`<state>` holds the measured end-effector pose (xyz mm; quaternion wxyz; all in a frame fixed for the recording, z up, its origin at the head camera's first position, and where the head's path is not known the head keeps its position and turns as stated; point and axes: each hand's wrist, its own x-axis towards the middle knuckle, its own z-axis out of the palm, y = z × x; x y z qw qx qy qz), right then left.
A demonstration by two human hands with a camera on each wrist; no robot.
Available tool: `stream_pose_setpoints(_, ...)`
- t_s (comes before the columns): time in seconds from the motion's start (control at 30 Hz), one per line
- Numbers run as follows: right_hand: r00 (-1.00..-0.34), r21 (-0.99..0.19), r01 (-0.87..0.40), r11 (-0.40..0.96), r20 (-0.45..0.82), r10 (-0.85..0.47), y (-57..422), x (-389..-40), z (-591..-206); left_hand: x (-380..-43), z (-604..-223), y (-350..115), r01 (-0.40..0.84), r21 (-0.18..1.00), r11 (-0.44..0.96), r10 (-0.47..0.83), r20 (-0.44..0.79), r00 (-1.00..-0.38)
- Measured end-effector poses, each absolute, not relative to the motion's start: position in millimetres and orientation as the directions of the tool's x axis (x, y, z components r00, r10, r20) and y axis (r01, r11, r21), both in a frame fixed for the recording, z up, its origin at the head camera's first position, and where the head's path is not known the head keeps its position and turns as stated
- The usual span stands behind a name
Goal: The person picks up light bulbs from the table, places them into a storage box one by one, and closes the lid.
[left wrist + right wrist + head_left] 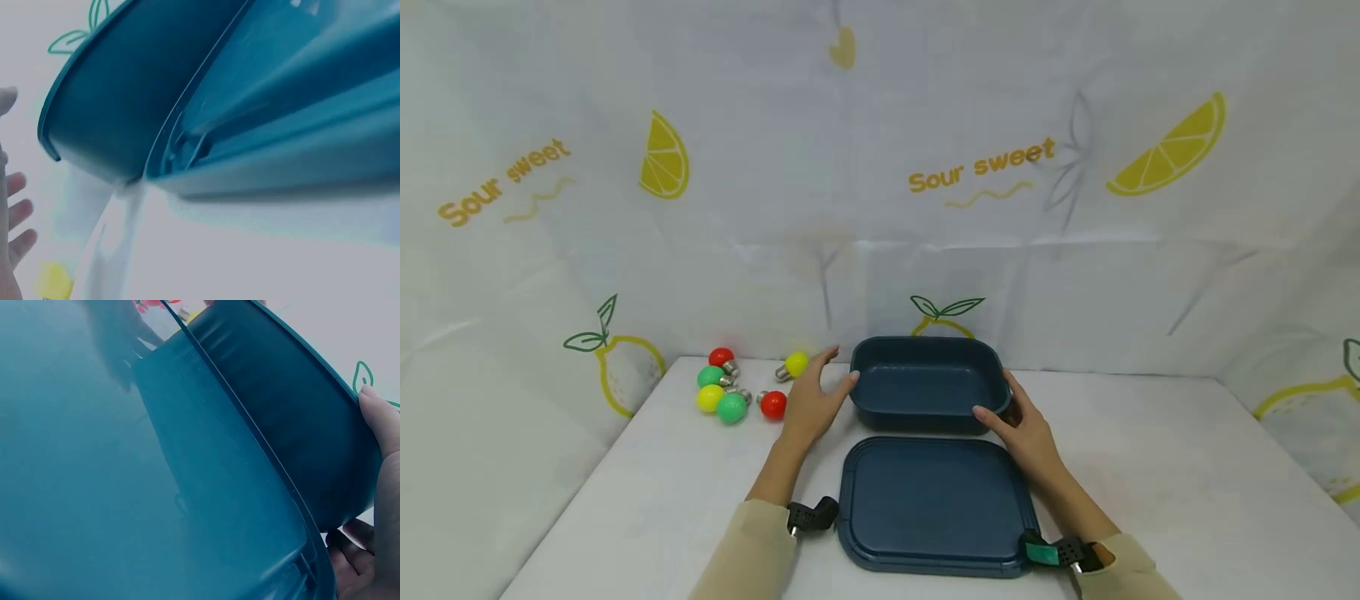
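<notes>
A dark blue rectangular box (931, 392) with rounded corners stands open-topped near the back of the table, with nothing in it. My right hand (1026, 433) grips its right end, thumb at the front rim and fingers curled low around the side, as the right wrist view also shows. Beside the box's left end is my left hand (812, 402), its fingers loosely spread and holding nothing; in the left wrist view a gap separates it from the box wall (112, 106). A matching blue lid (936, 504) lies flat in front of the box, between both forearms.
Several small colored light bulbs lie left of my left hand: a red bulb (773, 405), a yellow bulb (797, 363) and a cluster with a green bulb (732, 407). A white printed cloth (880, 167) hangs behind the white table (1150, 483).
</notes>
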<state>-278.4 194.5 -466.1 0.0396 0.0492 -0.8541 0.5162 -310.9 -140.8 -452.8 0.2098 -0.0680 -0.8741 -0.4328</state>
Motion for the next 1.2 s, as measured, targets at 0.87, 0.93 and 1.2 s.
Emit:
stream_pose_setpoints(0.87,-0.990,-0.860,-0.133,0.493,0.135,-0.032,189,-275,-468,-341,-450,-158,0.112,0.743,0.660,-0.228,0.340,-0.912)
stream_pose_setpoints(0.93,-0.990,-0.860,-0.137,0.492,0.137,-0.036,189,-276,-468,-341,-453,-158,0.084,0.754,0.652,-0.252,0.320,-0.914)
stream_pose_setpoints(1.2,-0.990,-0.859,-0.138,0.493,0.141,-0.030,192,-277,-467,-346,-463,-160,0.076,0.817,0.571,-0.294,0.289,-0.911)
